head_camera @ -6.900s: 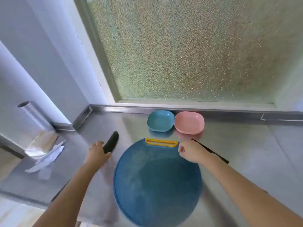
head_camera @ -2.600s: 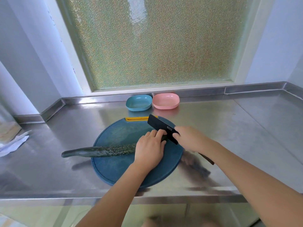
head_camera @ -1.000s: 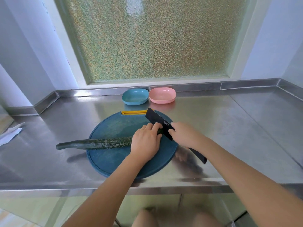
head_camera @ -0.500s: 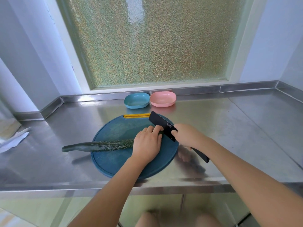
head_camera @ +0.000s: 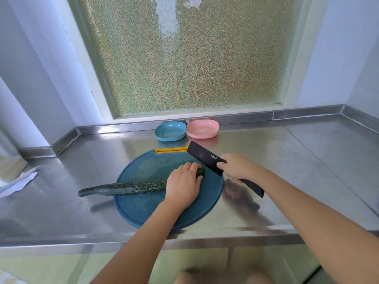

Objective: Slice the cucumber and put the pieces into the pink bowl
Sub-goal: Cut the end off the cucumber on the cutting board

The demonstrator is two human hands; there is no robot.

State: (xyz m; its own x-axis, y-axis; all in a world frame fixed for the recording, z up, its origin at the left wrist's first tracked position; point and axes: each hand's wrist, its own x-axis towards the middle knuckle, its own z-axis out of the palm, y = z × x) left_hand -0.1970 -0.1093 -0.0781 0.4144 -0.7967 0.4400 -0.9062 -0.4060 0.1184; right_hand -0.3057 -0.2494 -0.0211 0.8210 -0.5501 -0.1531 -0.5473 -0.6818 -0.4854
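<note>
L hand (head_camera: 183, 186) presses cucumber (head_camera: 131, 187) flat across round blue board (head_camera: 143, 210); R hand (head_camera: 238, 169) grips black cleaver (head_camera: 205, 157) raised beside its tip. Pink bowl (head_camera: 203, 129) sits by window, w/ blue bowl (head_camera: 170, 131) touching.

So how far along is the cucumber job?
Done: cucumber laid on the cutting board, left hand holding it. In hand: right hand holds the knife by the cucumber's right end; no slices visible. Left: all the slicing, then filling the pink bowl, which looks empty.
</note>
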